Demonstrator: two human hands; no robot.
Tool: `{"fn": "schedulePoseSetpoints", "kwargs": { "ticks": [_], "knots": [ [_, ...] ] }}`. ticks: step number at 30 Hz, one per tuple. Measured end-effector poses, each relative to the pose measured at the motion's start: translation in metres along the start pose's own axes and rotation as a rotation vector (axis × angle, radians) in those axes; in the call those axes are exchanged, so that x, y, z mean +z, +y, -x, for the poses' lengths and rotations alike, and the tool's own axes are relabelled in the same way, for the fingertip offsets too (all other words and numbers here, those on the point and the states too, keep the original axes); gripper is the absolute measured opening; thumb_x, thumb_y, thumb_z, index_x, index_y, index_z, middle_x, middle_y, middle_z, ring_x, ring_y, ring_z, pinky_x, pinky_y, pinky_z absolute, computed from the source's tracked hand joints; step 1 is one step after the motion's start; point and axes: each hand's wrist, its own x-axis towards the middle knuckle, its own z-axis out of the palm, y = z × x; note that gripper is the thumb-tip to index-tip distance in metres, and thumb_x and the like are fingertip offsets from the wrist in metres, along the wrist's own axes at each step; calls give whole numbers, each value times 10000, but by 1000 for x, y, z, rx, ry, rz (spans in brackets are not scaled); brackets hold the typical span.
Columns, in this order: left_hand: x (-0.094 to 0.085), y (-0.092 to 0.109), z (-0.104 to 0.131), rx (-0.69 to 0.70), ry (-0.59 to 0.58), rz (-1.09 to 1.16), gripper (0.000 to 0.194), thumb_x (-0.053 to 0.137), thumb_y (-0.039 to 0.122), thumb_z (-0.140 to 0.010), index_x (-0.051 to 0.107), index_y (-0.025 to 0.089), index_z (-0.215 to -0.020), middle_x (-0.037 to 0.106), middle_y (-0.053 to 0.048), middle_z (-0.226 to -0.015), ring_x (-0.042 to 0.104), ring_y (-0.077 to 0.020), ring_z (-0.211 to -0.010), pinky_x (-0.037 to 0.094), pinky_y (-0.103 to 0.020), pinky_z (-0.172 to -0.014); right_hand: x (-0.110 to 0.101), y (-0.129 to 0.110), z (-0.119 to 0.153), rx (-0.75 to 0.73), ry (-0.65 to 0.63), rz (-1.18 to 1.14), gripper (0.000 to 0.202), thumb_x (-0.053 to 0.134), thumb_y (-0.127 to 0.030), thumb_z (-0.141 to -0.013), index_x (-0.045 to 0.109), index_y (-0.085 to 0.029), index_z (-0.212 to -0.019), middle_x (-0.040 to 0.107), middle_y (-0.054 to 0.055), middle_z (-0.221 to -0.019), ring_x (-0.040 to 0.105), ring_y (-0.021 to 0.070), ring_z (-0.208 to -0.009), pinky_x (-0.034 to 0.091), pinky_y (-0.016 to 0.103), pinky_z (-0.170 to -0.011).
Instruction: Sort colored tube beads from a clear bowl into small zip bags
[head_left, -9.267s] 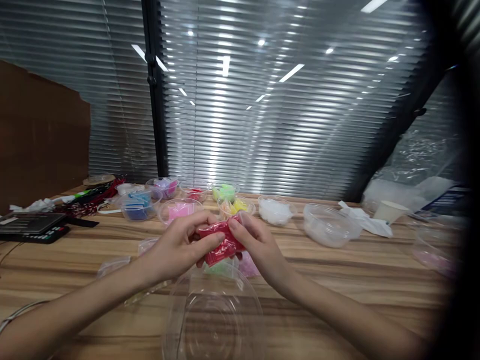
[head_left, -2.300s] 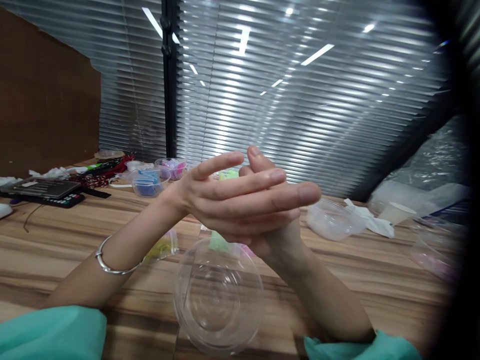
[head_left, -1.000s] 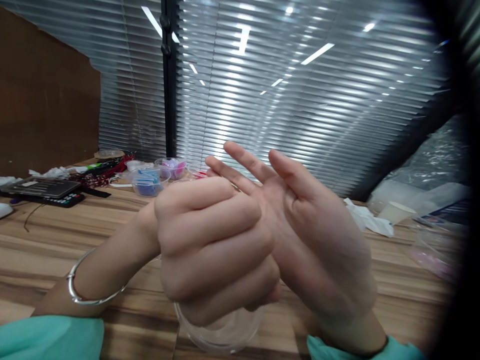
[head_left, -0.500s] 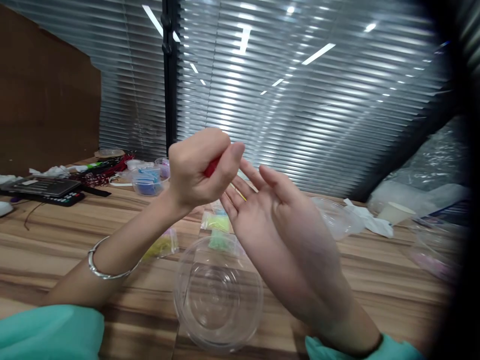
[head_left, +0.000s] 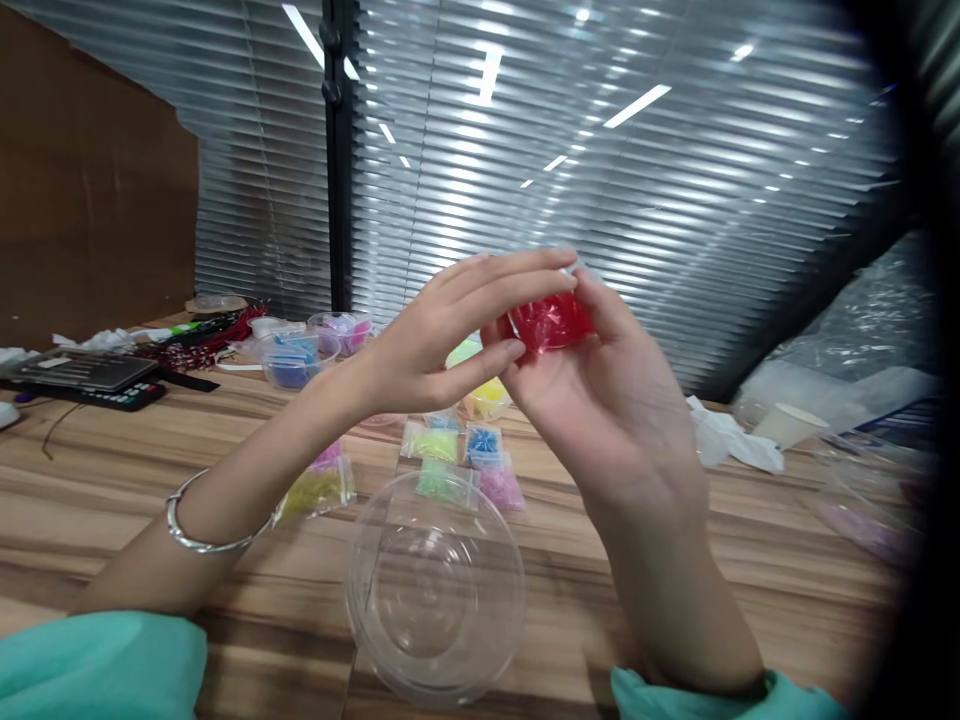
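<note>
A shiny red plastic packet (head_left: 553, 322), its contents too blurred to make out, is held up between both hands above the table. My right hand (head_left: 600, 400) faces me palm up, its thumb and fingers curled around the packet. From the left, my left hand (head_left: 450, 325) reaches over with long fingers along the packet's top edge and its thumb at the near side. Below the hands stands a clear round plastic bowl (head_left: 435, 590). Behind its rim lie small bags: light green (head_left: 442, 480), yellow-green (head_left: 433, 443), blue (head_left: 482, 442) and pink (head_left: 501, 487).
Left of the bowl lies a yellow bag (head_left: 315, 490). Further back are tubs with blue (head_left: 291, 365) and purple-pink (head_left: 345, 330) contents, a black tool case (head_left: 90, 368) and red-black cords (head_left: 217, 340). At right are tissue (head_left: 739, 440) and a paper cup (head_left: 791, 425).
My left hand has opened from a fist around the red packet and moved right. The packet now rests in my right hand, whose flat fingers have curled around it.
</note>
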Motion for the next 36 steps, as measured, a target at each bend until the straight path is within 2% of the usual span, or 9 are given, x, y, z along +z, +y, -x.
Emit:
{"fn": "schedulePoseSetpoints", "kwargs": {
  "ticks": [4, 8, 11, 13, 17, 22, 26, 30, 36],
  "knots": [
    [-2, -1, -1, -74, 71, 43, 379, 510, 325, -1016, 556, 246, -1384, 557, -68, -1537, 503, -279, -1445, 410, -467, -1232, -7, 2, -9, -82, 8, 212, 145, 570, -298, -1024, 661, -238, -929, 701, -19, -923, 696, 111, -867, 586, 208, -785],
    [-2, -7, 2, -177, 171, 181, 359, 561, 393, -1013, 568, 308, -1362, 539, -54, -1544, 501, -289, -1439, 475, -458, -1181, -14, 3, -19, -108, -127, 327, 112, 630, -311, -978, 684, -225, -931, 730, -2, -874, 716, 149, -928, 611, 287, -889],
    [-5, -13, 5, -245, 187, 230, 390, 607, 410, -998, 571, 301, -1371, 547, -50, -1532, 496, -301, -1433, 492, -462, -1161, -18, 2, -23, -130, -210, 429, 102, 669, -296, -953, 693, -242, -1037, 764, 23, -1041, 716, 185, -1038, 620, 339, -878],
    [-9, -16, 6, -224, 145, 283, 396, 645, 381, -973, 595, 308, -1360, 568, -58, -1502, 485, -304, -1447, 490, -468, -1167, -20, -1, -25, -168, -252, 499, 173, 703, -323, -944, 686, -251, -1101, 759, 30, -1077, 724, 191, -1001, 619, 340, -831],
    [-16, -19, 8, -227, 25, 384, 469, 680, 326, -938, 579, 373, -1394, 486, -36, -1571, 421, -310, -1504, 461, -489, -1200, -23, -6, -30, -230, -366, 626, 221, 731, -392, -937, 670, -257, -1101, 701, -12, -867, 677, 136, -751, 583, 275, -705],
    [-11, -22, 11, -255, -52, 425, 592, 677, 355, -934, 480, 365, -1492, 472, -49, -1568, 448, -304, -1486, 453, -467, -1215, -29, -5, -37, -161, -426, 708, 227, 723, -432, -940, 621, -242, -1009, 620, -43, -704, 605, 113, -582, 520, 255, -572],
    [-8, -24, 12, -260, -83, 373, 594, 676, 356, -947, 462, 367, -1501, 479, -48, -1571, 466, -300, -1478, 414, -470, -1248, -30, -2, -39, -94, -407, 725, 265, 745, -432, -910, 563, -245, -954, 589, -58, -652, 479, 81, -422, 362, 223, -401],
    [-8, -26, 14, -278, -197, 435, 624, 674, 377, -960, 417, 385, -1529, 452, -39, -1613, 474, -279, -1476, 473, -415, -1212, -28, 0, -38, -29, -397, 663, 292, 780, -390, -865, 533, -238, -890, 522, -67, -568, 351, 54, -394, 208, 193, -362],
    [-5, -27, 14, -334, -253, 556, 640, 634, 503, -983, 376, 396, -1559, 392, -49, -1654, 460, -309, -1490, 583, -385, -1103, -28, 8, -37, -37, -338, 642, 510, 523, -721, -948, 532, -242, -773, 400, -50, -473, 247, 65, -377, 134, 209, -355]
  ]
}}
